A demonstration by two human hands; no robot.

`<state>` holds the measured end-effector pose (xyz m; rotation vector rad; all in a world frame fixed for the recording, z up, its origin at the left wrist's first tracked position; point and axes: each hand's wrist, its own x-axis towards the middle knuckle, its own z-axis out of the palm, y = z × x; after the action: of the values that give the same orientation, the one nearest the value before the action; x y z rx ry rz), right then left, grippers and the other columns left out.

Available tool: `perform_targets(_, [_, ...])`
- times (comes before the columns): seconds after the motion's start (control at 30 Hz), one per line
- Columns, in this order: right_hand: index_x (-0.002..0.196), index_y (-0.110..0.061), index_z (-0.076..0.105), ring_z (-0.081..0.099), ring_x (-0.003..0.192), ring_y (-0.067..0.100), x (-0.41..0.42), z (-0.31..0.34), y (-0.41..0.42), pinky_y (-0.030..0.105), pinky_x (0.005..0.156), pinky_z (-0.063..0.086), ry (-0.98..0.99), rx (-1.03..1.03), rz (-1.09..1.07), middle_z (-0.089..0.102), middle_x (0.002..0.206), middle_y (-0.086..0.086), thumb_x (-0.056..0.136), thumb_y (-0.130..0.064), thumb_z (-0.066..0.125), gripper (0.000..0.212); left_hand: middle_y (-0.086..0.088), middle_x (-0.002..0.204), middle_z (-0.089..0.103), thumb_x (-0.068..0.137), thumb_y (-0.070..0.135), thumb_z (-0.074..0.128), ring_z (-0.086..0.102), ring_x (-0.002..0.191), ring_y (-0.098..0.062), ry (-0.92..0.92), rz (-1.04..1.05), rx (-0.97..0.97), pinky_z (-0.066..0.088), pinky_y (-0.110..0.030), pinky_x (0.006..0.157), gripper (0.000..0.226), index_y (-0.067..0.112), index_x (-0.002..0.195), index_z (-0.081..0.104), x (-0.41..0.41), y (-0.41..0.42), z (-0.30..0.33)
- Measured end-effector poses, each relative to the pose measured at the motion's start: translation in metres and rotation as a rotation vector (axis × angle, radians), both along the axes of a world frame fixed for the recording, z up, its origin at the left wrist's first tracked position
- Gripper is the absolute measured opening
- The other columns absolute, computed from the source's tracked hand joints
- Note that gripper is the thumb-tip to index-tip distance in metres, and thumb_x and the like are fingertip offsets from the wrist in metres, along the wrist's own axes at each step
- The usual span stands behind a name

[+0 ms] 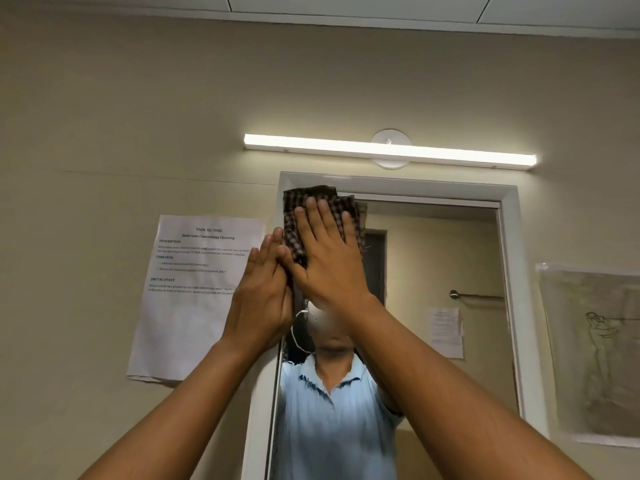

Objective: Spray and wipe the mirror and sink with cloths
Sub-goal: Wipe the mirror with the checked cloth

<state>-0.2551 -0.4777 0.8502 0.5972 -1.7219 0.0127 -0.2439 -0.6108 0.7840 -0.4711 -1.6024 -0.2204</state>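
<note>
A white-framed mirror (436,258) hangs on the beige wall. A dark checked cloth (313,199) lies flat against the mirror's top left corner. My right hand (327,252) presses on the cloth with straight, spread fingers. My left hand (263,289) is raised beside it at the mirror's left frame edge, fingers straight, its fingertips touching the cloth's left side. The sink and any spray bottle are out of view. The mirror reflects a person in a light blue shirt.
A lit tube lamp (389,150) is mounted above the mirror. A printed task sheet (187,299) is taped to the wall on the left. A sketch in a plastic sleeve (595,351) hangs on the right.
</note>
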Motion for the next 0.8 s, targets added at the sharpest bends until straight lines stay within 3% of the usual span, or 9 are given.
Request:
perform_targets(0.13, [0.159, -0.019, 0.006, -0.007, 0.154, 0.018, -0.004, -0.024, 0.016, 0.048, 0.124, -0.002, 0.040, 0.082, 0.042, -0.002, 0.167, 0.003, 0.097, -0.063, 0.012, 0.076, -0.010, 0.165, 0.012, 0.099, 0.027, 0.027, 0.007, 0.153, -0.019, -0.012, 0.024, -0.002, 0.014, -0.045, 0.124, 0.062, 0.009, 0.156, 0.012, 0.000, 0.000, -0.003])
perform_targets(0.37, [0.159, -0.020, 0.014, 0.001, 0.154, 0.019, -0.012, -0.030, 0.071, 0.048, 0.124, 0.003, 0.105, 0.168, -0.070, 0.007, 0.167, 0.005, 0.100, -0.056, 0.024, 0.070, -0.013, 0.165, 0.006, 0.097, 0.026, 0.026, 0.004, 0.153, -0.023, -0.020, 0.177, -0.023, 0.014, -0.047, 0.123, 0.064, 0.007, 0.156, 0.009, -0.002, -0.004, -0.007])
perform_targets(0.57, [0.159, -0.023, 0.009, -0.003, 0.154, 0.016, -0.013, -0.012, 0.135, 0.045, 0.124, 0.000, 0.076, -0.034, -0.094, 0.002, 0.168, 0.002, 0.098, -0.049, 0.034, 0.071, -0.014, 0.164, 0.009, 0.096, 0.025, 0.028, 0.007, 0.153, -0.025, 0.000, 0.181, -0.017, 0.013, -0.045, 0.124, 0.065, 0.007, 0.156, 0.010, -0.001, -0.002, -0.009])
perform_targets(0.8, [0.159, -0.024, 0.011, -0.004, 0.154, 0.012, -0.014, -0.024, 0.197, 0.046, 0.125, 0.002, 0.061, -0.243, -0.064, 0.004, 0.168, -0.002, 0.098, -0.048, 0.032, 0.069, -0.015, 0.164, 0.010, 0.096, 0.024, 0.026, 0.009, 0.153, -0.027, 0.009, 0.193, -0.012, 0.010, -0.043, 0.125, 0.064, 0.003, 0.155, 0.013, 0.002, 0.001, -0.014])
